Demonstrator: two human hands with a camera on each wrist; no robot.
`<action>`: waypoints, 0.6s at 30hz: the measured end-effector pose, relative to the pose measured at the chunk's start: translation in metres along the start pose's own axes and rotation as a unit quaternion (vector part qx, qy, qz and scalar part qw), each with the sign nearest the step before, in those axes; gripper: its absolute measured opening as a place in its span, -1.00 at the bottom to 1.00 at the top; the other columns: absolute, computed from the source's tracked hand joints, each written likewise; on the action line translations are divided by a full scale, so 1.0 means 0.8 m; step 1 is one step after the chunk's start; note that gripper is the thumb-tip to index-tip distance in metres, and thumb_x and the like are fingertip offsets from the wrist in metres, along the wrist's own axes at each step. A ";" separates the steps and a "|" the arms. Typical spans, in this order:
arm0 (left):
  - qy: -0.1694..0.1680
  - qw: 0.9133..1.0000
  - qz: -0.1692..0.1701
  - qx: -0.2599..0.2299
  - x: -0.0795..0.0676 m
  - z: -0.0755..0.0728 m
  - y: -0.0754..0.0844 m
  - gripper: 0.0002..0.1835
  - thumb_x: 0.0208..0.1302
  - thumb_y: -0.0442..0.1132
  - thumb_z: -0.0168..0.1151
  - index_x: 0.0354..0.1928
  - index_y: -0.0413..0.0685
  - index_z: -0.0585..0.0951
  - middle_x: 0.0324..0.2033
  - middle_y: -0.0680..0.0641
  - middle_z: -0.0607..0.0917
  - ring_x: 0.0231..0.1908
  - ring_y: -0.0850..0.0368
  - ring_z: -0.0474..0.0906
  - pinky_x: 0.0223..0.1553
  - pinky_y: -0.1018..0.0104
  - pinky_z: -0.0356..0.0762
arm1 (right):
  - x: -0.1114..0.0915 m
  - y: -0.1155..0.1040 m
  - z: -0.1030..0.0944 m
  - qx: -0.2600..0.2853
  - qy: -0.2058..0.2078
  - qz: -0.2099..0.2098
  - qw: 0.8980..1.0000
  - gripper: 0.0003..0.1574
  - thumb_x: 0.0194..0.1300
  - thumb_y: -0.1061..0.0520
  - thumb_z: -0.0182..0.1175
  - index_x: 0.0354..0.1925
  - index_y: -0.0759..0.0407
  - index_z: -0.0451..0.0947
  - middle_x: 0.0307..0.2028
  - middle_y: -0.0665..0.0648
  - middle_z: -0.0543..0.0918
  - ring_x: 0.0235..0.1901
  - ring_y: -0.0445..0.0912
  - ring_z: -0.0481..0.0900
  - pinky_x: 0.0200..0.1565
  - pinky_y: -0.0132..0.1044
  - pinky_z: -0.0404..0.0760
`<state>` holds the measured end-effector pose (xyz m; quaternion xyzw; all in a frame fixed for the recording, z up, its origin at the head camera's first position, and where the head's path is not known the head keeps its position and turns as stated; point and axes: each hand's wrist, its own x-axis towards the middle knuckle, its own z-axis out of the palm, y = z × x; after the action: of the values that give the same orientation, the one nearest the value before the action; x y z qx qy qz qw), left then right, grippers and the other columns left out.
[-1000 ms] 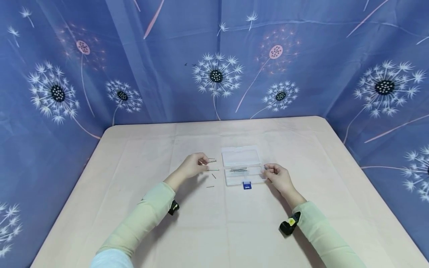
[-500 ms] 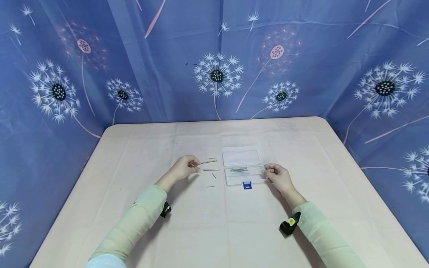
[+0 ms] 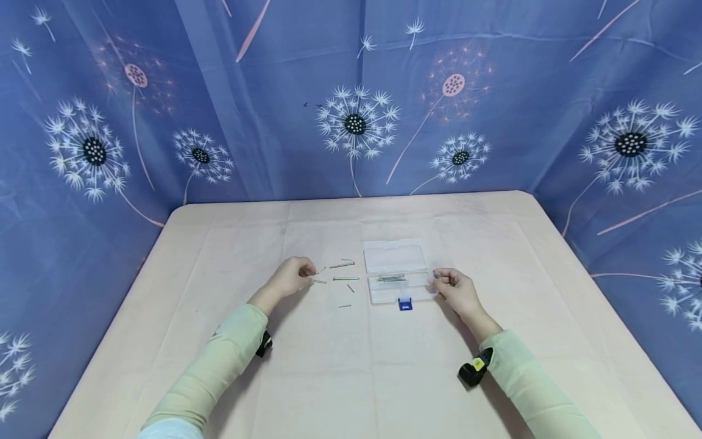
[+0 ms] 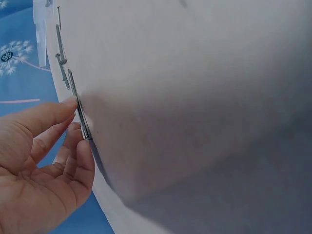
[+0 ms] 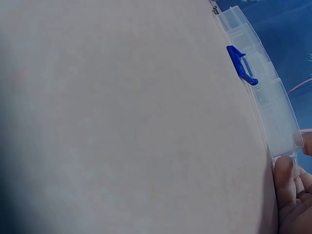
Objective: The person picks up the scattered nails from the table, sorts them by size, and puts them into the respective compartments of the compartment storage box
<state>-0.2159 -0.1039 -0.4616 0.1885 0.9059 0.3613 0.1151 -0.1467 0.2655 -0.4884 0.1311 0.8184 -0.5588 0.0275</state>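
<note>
Two hands, one box, one latch; at least seven nails outside the box, several more inside, too bunched to count.

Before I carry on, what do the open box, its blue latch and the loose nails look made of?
Open box: probably smooth plastic; thin, see-through walls. 
Blue latch: likely moulded plastic; solid, even colour. 
Loose nails: apparently metal, fairly shiny; grey to yellowish sheen. Which metal, I can't tell.
</note>
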 end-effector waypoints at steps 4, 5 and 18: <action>-0.001 1.000 -0.008 0.010 0.000 -0.004 -0.003 -0.84 0.06 -0.51 0.25 -0.26 -0.32 0.60 -0.36 -0.20 0.64 -0.33 0.05 0.52 -0.20 0.22 0.54 | 0.000 -0.001 0.000 0.002 0.001 0.000 1.000 -0.55 0.27 0.24 0.12 0.09 0.45 0.41 -0.38 -0.01 0.51 -0.49 -0.33 0.43 -0.43 -0.56 0.53; -0.001 1.000 -0.011 0.010 0.000 -0.005 -0.004 -0.84 0.06 -0.51 0.25 -0.26 -0.32 0.60 -0.36 -0.19 0.63 -0.33 0.05 0.52 -0.20 0.23 0.54 | 0.000 -0.001 0.001 0.001 0.001 0.001 1.000 -0.55 0.27 0.24 0.12 0.09 0.45 0.41 -0.37 0.00 0.51 -0.48 -0.33 0.43 -0.43 -0.56 0.53; -0.017 0.999 0.014 0.023 -0.008 -0.018 -0.012 -0.97 0.08 -0.47 0.28 -0.43 -0.25 0.61 -0.49 -0.10 0.64 -0.42 0.15 0.50 -0.30 0.33 0.51 | -0.003 -0.003 0.000 -0.008 -0.004 -0.004 1.000 -0.55 0.29 0.22 0.11 0.09 0.46 0.39 -0.38 -0.02 0.51 -0.50 -0.33 0.42 -0.43 -0.54 0.50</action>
<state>-0.2178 -0.1215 -0.4576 0.2102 0.9092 0.3387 0.1204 -0.1447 0.2644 -0.4856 0.1249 0.8234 -0.5528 0.0298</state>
